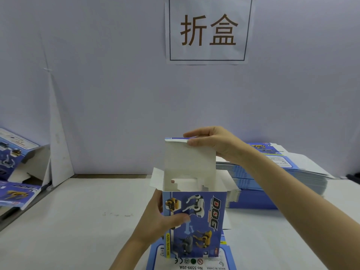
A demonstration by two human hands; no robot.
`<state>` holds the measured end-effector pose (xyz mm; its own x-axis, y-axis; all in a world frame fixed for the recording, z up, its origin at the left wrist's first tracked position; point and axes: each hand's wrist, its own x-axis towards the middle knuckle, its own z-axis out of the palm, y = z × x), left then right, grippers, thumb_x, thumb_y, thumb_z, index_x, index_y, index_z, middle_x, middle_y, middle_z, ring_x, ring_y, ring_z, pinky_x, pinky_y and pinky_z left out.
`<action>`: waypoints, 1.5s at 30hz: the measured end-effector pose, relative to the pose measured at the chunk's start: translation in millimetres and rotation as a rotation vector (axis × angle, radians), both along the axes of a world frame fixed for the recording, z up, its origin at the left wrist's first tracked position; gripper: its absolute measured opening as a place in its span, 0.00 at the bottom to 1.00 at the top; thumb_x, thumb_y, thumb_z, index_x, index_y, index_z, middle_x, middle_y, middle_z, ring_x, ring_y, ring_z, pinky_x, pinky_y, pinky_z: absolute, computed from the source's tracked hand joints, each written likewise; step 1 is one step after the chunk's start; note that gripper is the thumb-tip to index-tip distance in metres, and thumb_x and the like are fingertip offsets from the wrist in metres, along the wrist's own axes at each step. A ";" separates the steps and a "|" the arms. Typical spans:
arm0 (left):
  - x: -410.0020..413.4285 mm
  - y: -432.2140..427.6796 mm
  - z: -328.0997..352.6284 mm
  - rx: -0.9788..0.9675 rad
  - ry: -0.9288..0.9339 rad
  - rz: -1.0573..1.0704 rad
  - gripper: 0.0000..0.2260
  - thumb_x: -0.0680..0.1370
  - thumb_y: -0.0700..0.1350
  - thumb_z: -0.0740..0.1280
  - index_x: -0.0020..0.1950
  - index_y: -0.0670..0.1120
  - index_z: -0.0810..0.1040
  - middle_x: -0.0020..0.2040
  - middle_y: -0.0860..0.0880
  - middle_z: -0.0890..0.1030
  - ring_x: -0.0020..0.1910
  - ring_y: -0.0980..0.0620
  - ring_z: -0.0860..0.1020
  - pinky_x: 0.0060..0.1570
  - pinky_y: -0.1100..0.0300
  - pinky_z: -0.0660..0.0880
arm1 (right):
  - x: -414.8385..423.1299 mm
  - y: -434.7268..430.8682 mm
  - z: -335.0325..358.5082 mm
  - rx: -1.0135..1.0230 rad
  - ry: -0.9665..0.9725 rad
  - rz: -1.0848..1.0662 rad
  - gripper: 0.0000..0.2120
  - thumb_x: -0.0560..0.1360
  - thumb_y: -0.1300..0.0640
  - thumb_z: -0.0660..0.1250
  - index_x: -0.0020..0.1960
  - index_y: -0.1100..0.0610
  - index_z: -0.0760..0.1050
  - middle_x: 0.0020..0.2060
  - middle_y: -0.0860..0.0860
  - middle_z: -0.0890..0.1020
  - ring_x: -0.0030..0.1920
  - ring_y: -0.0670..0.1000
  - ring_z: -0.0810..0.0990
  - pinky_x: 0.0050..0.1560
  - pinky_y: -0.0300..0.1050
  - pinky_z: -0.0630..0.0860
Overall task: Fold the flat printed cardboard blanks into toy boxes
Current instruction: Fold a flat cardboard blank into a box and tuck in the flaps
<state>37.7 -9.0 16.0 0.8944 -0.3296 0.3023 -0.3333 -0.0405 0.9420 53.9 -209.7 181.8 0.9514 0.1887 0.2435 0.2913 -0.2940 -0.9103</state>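
Note:
A blue printed toy box [196, 221] with robot dogs and the word DOG stands upright at the table's near middle, its top open. My left hand [157, 217] grips its left side, thumb across the printed front. My right hand [210, 141] pinches the top edge of the tall white lid flap [190, 162], which stands up at the back. A small side flap [156, 179] sticks out to the left. Another flat blank [227, 256] lies on the table under the box.
A thick stack of flat blue blanks [282, 172] sits at the right, behind my right forearm. Several folded boxes [13, 168] lie at the far left beyond the table edge. A paper sign [207, 30] hangs on the grey wall behind.

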 end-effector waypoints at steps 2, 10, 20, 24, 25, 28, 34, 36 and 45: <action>-0.6 -1.0 -0.3 0.008 -0.005 -0.001 0.37 0.55 0.62 0.76 0.62 0.56 0.71 0.53 0.66 0.81 0.53 0.63 0.79 0.41 0.71 0.77 | -2.6 0.3 0.5 -0.005 -0.031 -0.032 0.08 0.72 0.62 0.73 0.44 0.49 0.84 0.38 0.47 0.86 0.36 0.45 0.82 0.37 0.36 0.79; 9.1 17.2 -22.3 0.079 0.260 -0.163 0.41 0.55 0.59 0.80 0.66 0.53 0.71 0.57 0.51 0.83 0.55 0.49 0.82 0.55 0.48 0.79 | -41.4 -9.6 -25.5 0.004 -0.416 -0.507 0.16 0.78 0.52 0.66 0.65 0.49 0.73 0.56 0.43 0.78 0.55 0.43 0.78 0.55 0.37 0.74; -7.2 4.3 36.6 -0.302 0.015 0.043 0.19 0.69 0.57 0.66 0.59 0.55 0.77 0.48 0.54 0.85 0.46 0.55 0.83 0.38 0.66 0.78 | -73.0 26.9 -98.5 0.066 -0.196 -0.162 0.38 0.70 0.38 0.66 0.76 0.38 0.55 0.70 0.37 0.69 0.67 0.37 0.69 0.65 0.40 0.71; -17.4 2.6 55.1 -0.370 -0.092 0.086 0.17 0.73 0.51 0.63 0.62 0.53 0.73 0.50 0.55 0.84 0.50 0.56 0.82 0.37 0.65 0.79 | -69.9 39.4 -102.8 0.148 -0.297 -0.195 0.35 0.72 0.42 0.70 0.75 0.37 0.58 0.68 0.43 0.72 0.66 0.46 0.73 0.57 0.43 0.79; -18.2 3.1 56.1 -0.343 -0.120 0.138 0.16 0.73 0.52 0.63 0.60 0.52 0.74 0.48 0.56 0.84 0.48 0.57 0.82 0.36 0.67 0.78 | -70.0 39.4 -105.2 0.152 -0.300 -0.209 0.36 0.72 0.42 0.70 0.75 0.37 0.57 0.67 0.44 0.72 0.66 0.46 0.74 0.56 0.44 0.80; -18.4 4.4 55.4 -0.282 -0.166 0.297 0.14 0.72 0.55 0.62 0.48 0.47 0.78 0.38 0.57 0.84 0.39 0.58 0.82 0.33 0.69 0.76 | -72.1 37.5 -109.5 0.126 -0.253 -0.255 0.39 0.67 0.37 0.68 0.74 0.32 0.54 0.63 0.44 0.71 0.59 0.45 0.78 0.53 0.43 0.80; -14.3 4.2 54.7 -0.208 -0.143 0.309 0.20 0.68 0.63 0.63 0.49 0.50 0.78 0.39 0.54 0.84 0.39 0.57 0.82 0.36 0.67 0.77 | -74.0 33.3 -108.9 0.181 -0.264 -0.246 0.38 0.63 0.31 0.67 0.70 0.26 0.56 0.63 0.40 0.72 0.61 0.41 0.76 0.54 0.43 0.80; -14.4 3.3 52.9 -0.231 -0.135 0.317 0.22 0.68 0.62 0.63 0.47 0.46 0.79 0.38 0.49 0.84 0.38 0.51 0.82 0.37 0.61 0.78 | -74.7 33.4 -107.2 0.152 -0.290 -0.278 0.38 0.63 0.31 0.66 0.71 0.27 0.55 0.59 0.41 0.72 0.56 0.31 0.73 0.50 0.29 0.75; -18.1 5.2 57.7 -0.255 -0.130 0.313 0.19 0.70 0.59 0.63 0.50 0.46 0.79 0.39 0.50 0.84 0.40 0.53 0.83 0.36 0.63 0.79 | -76.2 35.3 -108.0 0.152 -0.302 -0.265 0.36 0.68 0.36 0.67 0.71 0.28 0.55 0.60 0.40 0.70 0.57 0.33 0.73 0.49 0.31 0.77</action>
<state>19.5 -3.8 73.6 0.8886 0.0519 0.4557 -0.4584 0.0700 0.8860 -22.4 -174.3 73.8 0.8438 -0.1117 0.5249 0.4840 -0.2640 -0.8343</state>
